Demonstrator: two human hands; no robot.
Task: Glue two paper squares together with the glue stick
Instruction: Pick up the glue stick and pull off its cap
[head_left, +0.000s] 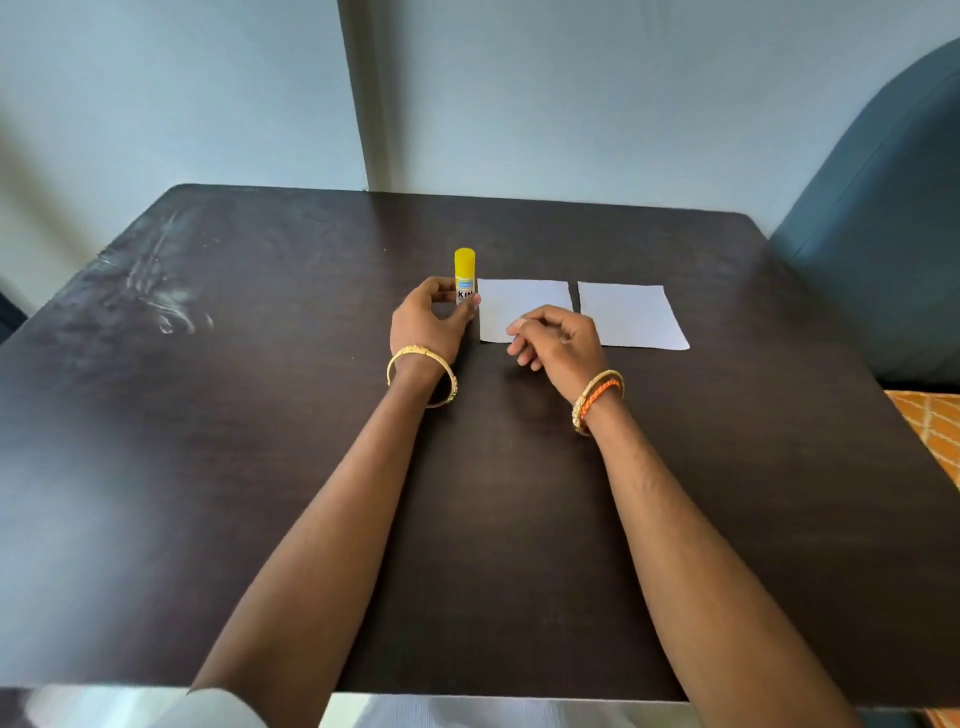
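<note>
On the table (260, 415), left hand (428, 325) grips glue stick (464, 275), hiding its base; right hand (558, 343) relaxed.

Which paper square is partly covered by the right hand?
The left paper square, nearest the glue stick; the right hand overlaps its near right corner. The right paper square is almost uncovered.
</note>
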